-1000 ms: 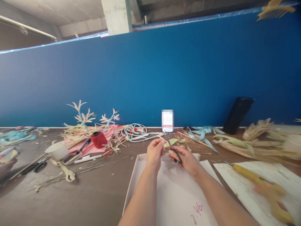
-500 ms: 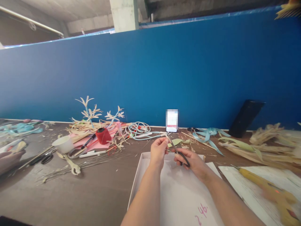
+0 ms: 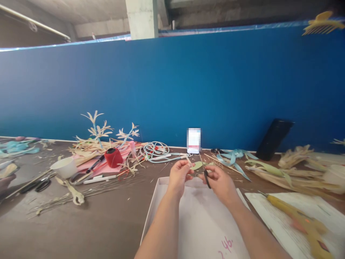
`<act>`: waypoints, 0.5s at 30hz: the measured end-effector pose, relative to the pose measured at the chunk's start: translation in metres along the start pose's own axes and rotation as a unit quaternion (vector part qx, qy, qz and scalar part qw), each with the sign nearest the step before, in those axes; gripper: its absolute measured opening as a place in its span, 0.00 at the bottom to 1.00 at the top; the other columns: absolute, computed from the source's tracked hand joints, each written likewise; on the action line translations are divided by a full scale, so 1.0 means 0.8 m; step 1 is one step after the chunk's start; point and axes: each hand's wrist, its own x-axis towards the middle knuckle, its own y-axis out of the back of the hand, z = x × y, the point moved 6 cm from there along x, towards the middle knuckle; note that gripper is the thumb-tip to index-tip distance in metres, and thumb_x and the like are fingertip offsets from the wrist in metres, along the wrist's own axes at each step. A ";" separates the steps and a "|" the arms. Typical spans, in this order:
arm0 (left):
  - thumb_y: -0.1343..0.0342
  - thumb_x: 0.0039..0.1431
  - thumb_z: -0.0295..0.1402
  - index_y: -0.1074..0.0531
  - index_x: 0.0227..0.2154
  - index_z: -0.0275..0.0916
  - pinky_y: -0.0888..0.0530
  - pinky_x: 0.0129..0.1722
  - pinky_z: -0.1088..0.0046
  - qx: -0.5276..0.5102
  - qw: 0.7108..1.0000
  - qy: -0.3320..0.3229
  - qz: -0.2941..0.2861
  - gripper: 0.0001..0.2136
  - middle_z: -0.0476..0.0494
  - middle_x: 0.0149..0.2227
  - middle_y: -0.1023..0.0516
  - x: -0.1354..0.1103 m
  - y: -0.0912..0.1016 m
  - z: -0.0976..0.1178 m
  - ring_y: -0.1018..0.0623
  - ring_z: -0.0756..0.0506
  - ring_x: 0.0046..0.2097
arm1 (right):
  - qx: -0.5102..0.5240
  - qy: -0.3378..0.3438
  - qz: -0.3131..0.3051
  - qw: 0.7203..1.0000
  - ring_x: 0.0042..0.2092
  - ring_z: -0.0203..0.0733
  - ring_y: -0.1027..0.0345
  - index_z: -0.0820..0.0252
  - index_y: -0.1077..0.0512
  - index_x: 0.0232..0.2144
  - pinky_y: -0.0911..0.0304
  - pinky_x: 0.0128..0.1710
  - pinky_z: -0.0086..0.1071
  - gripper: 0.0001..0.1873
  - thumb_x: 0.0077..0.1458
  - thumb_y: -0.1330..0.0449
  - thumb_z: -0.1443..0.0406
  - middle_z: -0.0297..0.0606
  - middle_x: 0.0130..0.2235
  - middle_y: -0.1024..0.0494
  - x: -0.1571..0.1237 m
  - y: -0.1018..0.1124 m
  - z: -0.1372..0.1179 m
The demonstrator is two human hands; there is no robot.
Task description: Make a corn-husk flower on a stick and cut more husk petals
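My left hand [image 3: 178, 175] is closed in a pinch on a small pale green leaf piece [image 3: 197, 165], held above the far edge of a white box lid [image 3: 153, 212]. My right hand [image 3: 219, 181] is closed around black-handled scissors [image 3: 206, 175], whose blades point up towards the leaf piece. The two hands are close together over the brown table [image 3: 94, 223].
A yellow glue gun [image 3: 296, 217] lies on paper at the right. Dried husks [image 3: 296, 167], blue ribbon [image 3: 233, 156], a black speaker [image 3: 273, 138], a red thread spool [image 3: 113, 157], a white cup [image 3: 64, 167], wires [image 3: 88, 192] and another pair of scissors [image 3: 36, 185] litter the table. Another person's hand [image 3: 4, 181] is at the far left.
The scissors have turned more upright and moved closer to the leaf piece. My hands have drawn slightly together; the view shifted a little.
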 end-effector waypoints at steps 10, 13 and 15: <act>0.40 0.42 0.37 0.29 0.30 0.35 0.36 0.19 0.83 0.097 0.995 -0.002 0.028 0.12 0.46 0.28 0.27 0.000 0.000 -0.007 0.30 0.54 0.25 | -0.412 -0.066 0.033 0.908 0.28 0.43 0.33 0.54 0.36 0.22 0.49 0.24 0.31 0.14 0.39 0.40 0.53 0.35 0.24 0.26 -0.010 0.100 0.017; 0.40 0.43 0.36 0.29 0.31 0.36 0.36 0.20 0.83 0.111 0.993 0.003 0.026 0.12 0.47 0.26 0.28 -0.003 -0.002 -0.007 0.31 0.54 0.25 | -0.440 -0.087 0.016 0.894 0.29 0.45 0.33 0.54 0.35 0.21 0.50 0.23 0.32 0.13 0.39 0.39 0.53 0.36 0.25 0.25 -0.025 0.099 0.021; 0.40 0.43 0.36 0.29 0.30 0.36 0.36 0.20 0.82 0.114 0.993 0.005 0.028 0.12 0.48 0.26 0.28 -0.003 -0.002 -0.007 0.31 0.54 0.25 | -0.451 -0.108 0.029 0.886 0.29 0.47 0.32 0.53 0.34 0.22 0.51 0.23 0.32 0.13 0.41 0.42 0.51 0.36 0.26 0.25 -0.033 0.106 0.021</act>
